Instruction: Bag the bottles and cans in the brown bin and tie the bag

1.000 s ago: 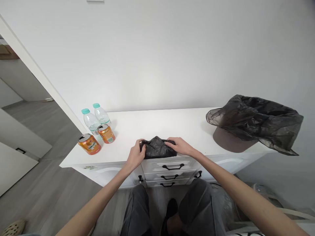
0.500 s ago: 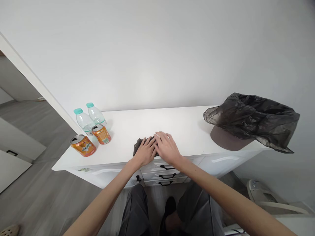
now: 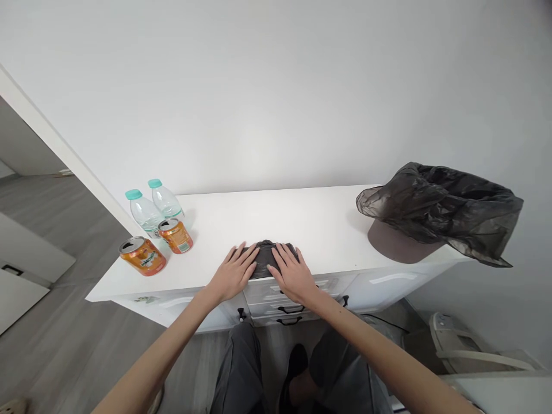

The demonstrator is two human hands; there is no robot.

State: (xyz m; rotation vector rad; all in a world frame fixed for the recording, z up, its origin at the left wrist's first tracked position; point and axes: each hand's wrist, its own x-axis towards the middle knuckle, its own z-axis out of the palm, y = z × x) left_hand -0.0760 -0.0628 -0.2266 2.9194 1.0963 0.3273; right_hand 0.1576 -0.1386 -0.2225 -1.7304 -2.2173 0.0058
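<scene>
A small dark plastic bag (image 3: 264, 261), folded flat, lies near the front edge of the white cabinet top (image 3: 259, 213). My left hand (image 3: 233, 273) rests palm down on its left part, fingers stretched out. On its right part lies my right hand (image 3: 294, 275), also flat with the fingers apart. The middle of the bag shows between the two hands. Neither hand grips anything. What lies under the palms is hidden.
At the left stand two orange cans (image 3: 143, 256) (image 3: 175, 236) and two clear bottles (image 3: 145, 214) (image 3: 166, 201) with teal caps. A crumpled black bag (image 3: 440, 207) covers a brown rounded object (image 3: 394, 242) at the right. Behind is a wall (image 3: 267, 92).
My hands have moved apart, the left one leftward and the right slightly down. They were close together over the bag, which now shows wider and flatter between them.
</scene>
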